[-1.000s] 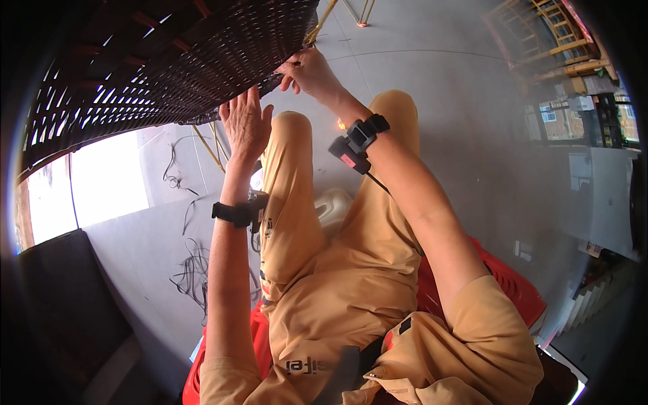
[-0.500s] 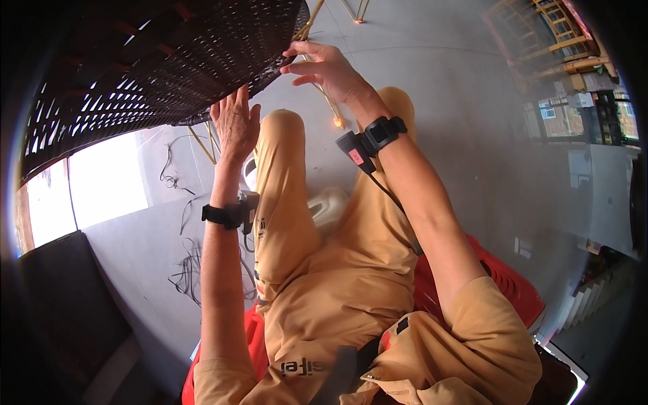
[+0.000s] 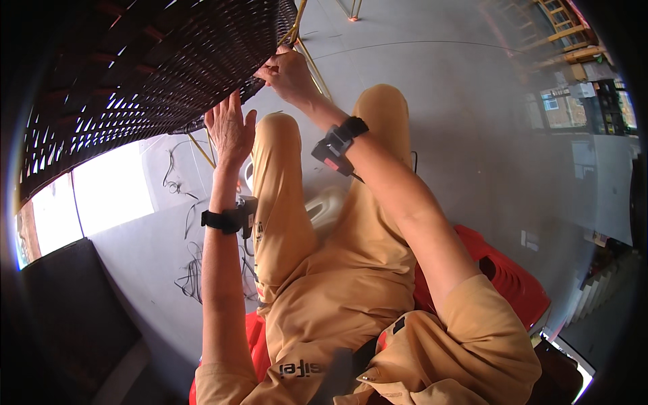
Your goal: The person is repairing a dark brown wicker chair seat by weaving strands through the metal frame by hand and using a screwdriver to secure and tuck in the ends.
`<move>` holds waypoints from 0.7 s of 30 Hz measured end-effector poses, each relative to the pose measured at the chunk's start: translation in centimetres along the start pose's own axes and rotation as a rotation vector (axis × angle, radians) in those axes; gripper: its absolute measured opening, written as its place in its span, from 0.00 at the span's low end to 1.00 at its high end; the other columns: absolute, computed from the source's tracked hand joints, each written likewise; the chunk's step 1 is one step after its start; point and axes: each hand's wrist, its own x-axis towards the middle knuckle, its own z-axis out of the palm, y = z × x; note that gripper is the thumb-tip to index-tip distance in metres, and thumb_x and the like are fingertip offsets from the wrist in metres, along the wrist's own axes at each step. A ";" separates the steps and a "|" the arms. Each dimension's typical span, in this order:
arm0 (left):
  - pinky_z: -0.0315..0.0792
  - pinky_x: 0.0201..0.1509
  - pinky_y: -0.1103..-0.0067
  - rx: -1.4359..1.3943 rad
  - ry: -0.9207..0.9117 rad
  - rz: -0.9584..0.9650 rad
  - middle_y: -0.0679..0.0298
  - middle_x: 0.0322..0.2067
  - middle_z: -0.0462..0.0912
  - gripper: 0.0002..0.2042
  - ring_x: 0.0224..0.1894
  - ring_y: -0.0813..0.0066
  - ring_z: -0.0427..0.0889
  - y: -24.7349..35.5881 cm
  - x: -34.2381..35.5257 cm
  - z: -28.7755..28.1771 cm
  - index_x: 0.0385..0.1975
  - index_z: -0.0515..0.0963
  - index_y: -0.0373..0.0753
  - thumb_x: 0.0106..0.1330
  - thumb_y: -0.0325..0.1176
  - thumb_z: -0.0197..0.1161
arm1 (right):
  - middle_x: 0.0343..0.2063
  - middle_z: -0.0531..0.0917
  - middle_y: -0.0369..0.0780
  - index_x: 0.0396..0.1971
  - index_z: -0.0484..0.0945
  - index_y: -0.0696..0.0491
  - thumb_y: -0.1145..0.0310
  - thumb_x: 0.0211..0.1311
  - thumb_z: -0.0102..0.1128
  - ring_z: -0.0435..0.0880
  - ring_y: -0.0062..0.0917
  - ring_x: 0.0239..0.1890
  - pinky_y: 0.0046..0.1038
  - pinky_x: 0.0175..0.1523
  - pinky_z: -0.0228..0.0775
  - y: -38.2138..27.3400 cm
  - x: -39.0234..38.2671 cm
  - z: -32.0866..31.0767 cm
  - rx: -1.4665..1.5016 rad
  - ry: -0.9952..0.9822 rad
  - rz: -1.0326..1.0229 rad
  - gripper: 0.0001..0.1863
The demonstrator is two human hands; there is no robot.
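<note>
A dark brown wicker piece with an open weave fills the upper left and rises in front of me. Gold metal legs or rods show below and beside it. My left hand is open, fingers stretched upward, their tips at the wicker's lower edge. My right hand is at the wicker's right-hand edge, close to a gold rod. Its fingers are bent and drawn together there; what they pinch is too small to make out. Each wrist carries a black strap with a small device.
I sit on a red plastic seat, knees apart below the wicker. Thin dark strips lie loose on the grey floor at the left. A pale object rests between my legs. Wooden furniture stands far right.
My right hand has moved left and in to the wicker's edge, its spread fingers now drawn together. My left hand has barely moved. The wicker has shifted slightly left in view.
</note>
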 end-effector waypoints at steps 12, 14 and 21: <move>0.56 0.55 0.68 -0.418 0.150 -0.208 0.53 0.43 0.73 0.16 0.49 0.57 0.67 -0.7 -0.6 -0.1 0.43 0.72 0.35 0.54 0.31 0.55 | 0.16 0.79 0.40 0.22 0.80 0.59 0.70 0.45 0.63 0.76 0.17 0.16 0.17 0.22 0.68 -1.5 1.1 -1.2 0.006 -0.334 0.341 0.07; 0.62 0.51 0.70 -0.503 0.256 -0.254 0.52 0.39 0.73 0.13 0.45 0.56 0.70 -0.6 -0.9 0.0 0.41 0.73 0.37 0.56 0.30 0.54 | 0.14 0.79 0.38 0.22 0.80 0.58 0.71 0.44 0.62 0.75 0.17 0.14 0.18 0.21 0.68 -1.3 1.1 -1.3 0.016 -0.317 0.317 0.06; 0.64 0.49 0.73 -0.469 0.384 -0.262 0.57 0.38 0.74 0.13 0.43 0.60 0.72 1.6 -2.3 -2.3 0.39 0.74 0.39 0.53 0.22 0.52 | 0.22 0.79 0.43 0.22 0.80 0.57 0.71 0.48 0.58 0.78 0.29 0.25 0.26 0.33 0.70 -0.7 0.0 -0.8 -0.189 -0.252 0.061 0.06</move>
